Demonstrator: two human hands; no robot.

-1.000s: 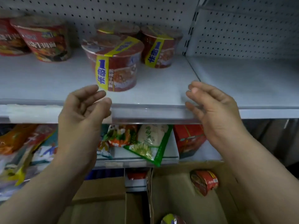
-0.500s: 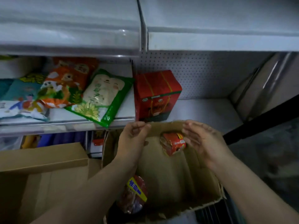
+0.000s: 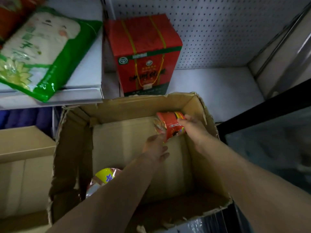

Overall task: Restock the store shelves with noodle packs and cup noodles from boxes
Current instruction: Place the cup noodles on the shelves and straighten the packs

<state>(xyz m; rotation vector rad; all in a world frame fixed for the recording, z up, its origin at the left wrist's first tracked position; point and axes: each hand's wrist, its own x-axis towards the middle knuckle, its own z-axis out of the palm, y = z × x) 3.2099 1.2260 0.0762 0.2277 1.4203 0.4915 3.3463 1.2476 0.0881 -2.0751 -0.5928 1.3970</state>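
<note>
The red cup noodle [image 3: 170, 126] lies on its side in the far right corner of the open cardboard box [image 3: 127, 105], between the two hands. Its long axis runs roughly left to right, with the lid end toward the left hand and the bottom toward the right hand. The right hand [image 3: 193, 128] is the nearer one: its fingers curl over the top and right side of the cup and seem to hold it. The left hand [image 3: 156, 147] is just below and left of the cup, fingers relaxed and rather straight, the tips touching or almost touching its lid rim; I cannot tell which. I think the lift will need both hands to turn the cup upright.

By count: two cup noodles in the box, this one and a second cup [image 3: 102, 180] with a yellow band, near the left forearm and partly hidden by it. One red carton [image 3: 144, 54] stands on the shelf beyond the hands, and one green bag [image 3: 42, 51] lies far to the left.
</note>
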